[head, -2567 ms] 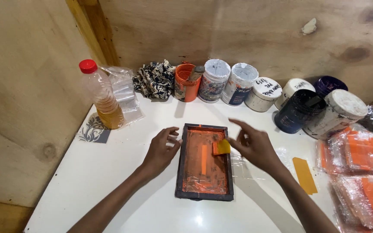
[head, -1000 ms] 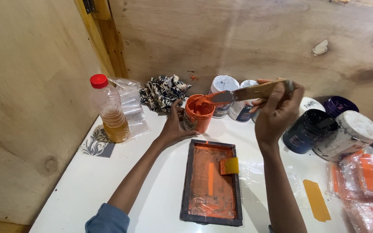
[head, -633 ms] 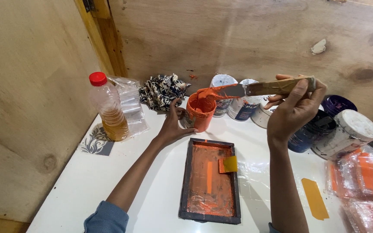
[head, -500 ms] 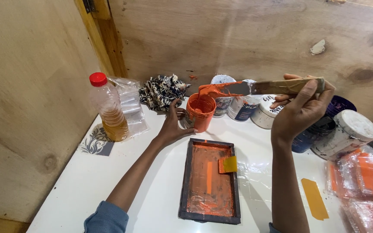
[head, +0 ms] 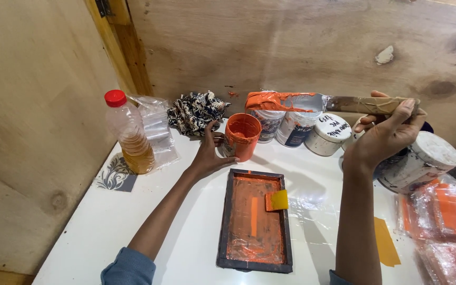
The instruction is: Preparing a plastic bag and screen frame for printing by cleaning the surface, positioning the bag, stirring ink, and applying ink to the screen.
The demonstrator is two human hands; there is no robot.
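My left hand (head: 207,155) is wrapped around the side of a small orange pot (head: 241,136) and holds it on the white table (head: 133,221), with the fingers curled on its wall and the thumb toward me. The pot is open and stands upright, and I see thick orange paint inside it and smeared on its rim. My right hand (head: 383,132) is closed around the wooden handle of a palette knife (head: 312,102), which I hold level in the air above the pot and a little behind it. The flat metal blade points to the left, and its end carries a thick lump of the same orange paint, while the part near the handle is bare grey metal. Just in front of the pot lies a dark rectangular screen frame (head: 254,221), its inside covered with orange paint, with a small yellow scraper (head: 276,200) resting on its right edge. Behind the pot stand several white paint jars (head: 302,126) in a row along the wooden wall. At the left side is a plastic bottle (head: 127,132) with a red cap and amber liquid, and near it a patterned cloth (head: 196,111).
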